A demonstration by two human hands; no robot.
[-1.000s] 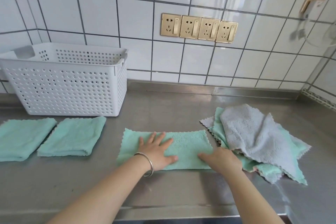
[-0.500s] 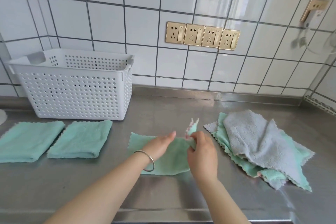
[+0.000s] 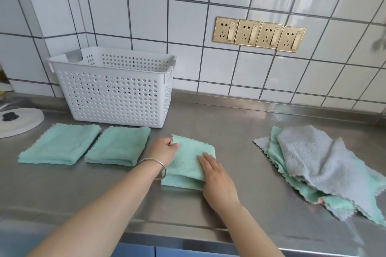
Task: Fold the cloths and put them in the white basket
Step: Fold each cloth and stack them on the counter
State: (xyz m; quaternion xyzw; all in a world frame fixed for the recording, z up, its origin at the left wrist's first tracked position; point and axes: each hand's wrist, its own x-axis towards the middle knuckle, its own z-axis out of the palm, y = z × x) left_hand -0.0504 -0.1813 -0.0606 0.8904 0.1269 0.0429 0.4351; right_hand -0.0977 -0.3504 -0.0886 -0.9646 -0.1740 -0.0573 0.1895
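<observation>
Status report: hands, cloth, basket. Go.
Left hand pinches green cloth corner; right hand flat on it. Two folded cloths wait by basket. Unfolded pile right. Nothing blocking.

Both forearms are bare, with no sleeves showing. A thin, plain silver bangle (image 3: 155,168) circles the wrist of the left hand (image 3: 164,151); the right hand (image 3: 219,181) wears nothing.

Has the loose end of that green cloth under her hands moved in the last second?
Yes. The green cloth lay as a long strip reaching toward the pile of cloths; its right end is now folded over leftward, toward the white basket.
</observation>
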